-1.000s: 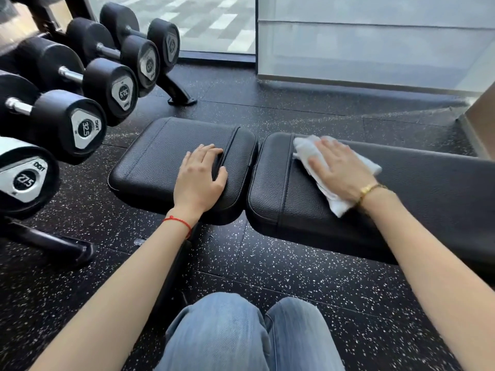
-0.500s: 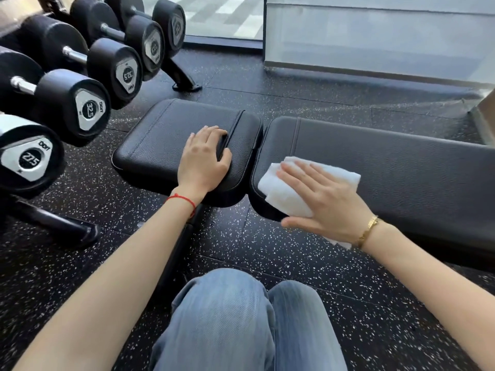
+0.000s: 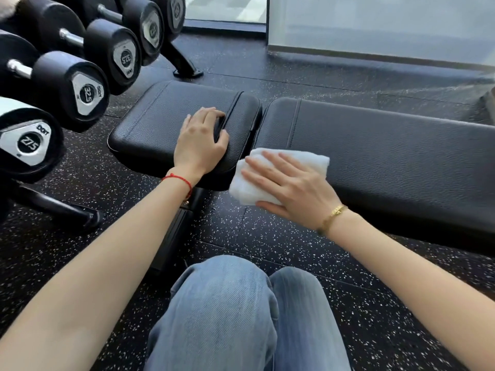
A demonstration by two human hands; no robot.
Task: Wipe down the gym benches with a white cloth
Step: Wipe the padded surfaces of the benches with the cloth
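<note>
A black padded gym bench lies across the view in two parts: a short seat pad on the left and a long back pad on the right. My left hand rests on the seat pad, its fingertips curled into the stitched groove near the pad's right end. My right hand presses flat, fingers straight, on a folded white cloth at the near left corner of the back pad. The cloth hangs over the pad's front edge beside the gap between the pads.
A rack of black dumbbells stands at the left, its foot on the speckled rubber floor. My knees in blue jeans are right in front of the bench. A frosted glass wall runs along the back.
My right hand slid the cloth from the far side of the back pad toward me and left, down to the pad's near left corner. The left hand stayed on the seat pad.
</note>
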